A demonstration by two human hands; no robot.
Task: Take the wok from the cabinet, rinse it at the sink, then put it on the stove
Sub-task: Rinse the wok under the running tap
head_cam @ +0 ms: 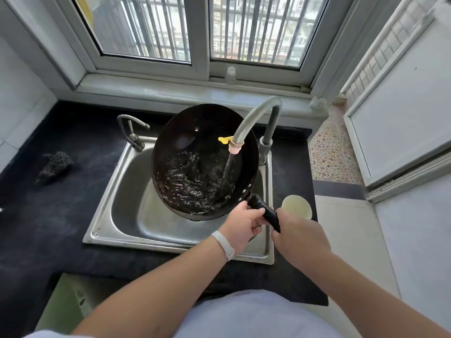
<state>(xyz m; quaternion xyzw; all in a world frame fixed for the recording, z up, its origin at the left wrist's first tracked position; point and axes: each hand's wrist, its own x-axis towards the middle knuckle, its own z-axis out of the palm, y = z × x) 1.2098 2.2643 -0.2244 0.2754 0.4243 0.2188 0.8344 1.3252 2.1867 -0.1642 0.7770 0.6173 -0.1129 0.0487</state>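
Observation:
A black wok (195, 147) hangs over the steel sink (117, 203), tilted with its handle toward me. Water runs from the curved grey tap (256, 118) into the wok and churns in its lower half. My left hand (241, 225), with a white band on the wrist, grips the black handle (264, 212) close to the wok's rim. My right hand (300, 237) grips the handle's near end, just behind the left one. No stove is in view.
A pale cup (296, 207) stands on the dark counter right beside the handle. A second, smaller tap (131, 129) rises at the sink's back left. A dark scouring pad (57, 163) lies on the counter to the left. A window fills the back wall.

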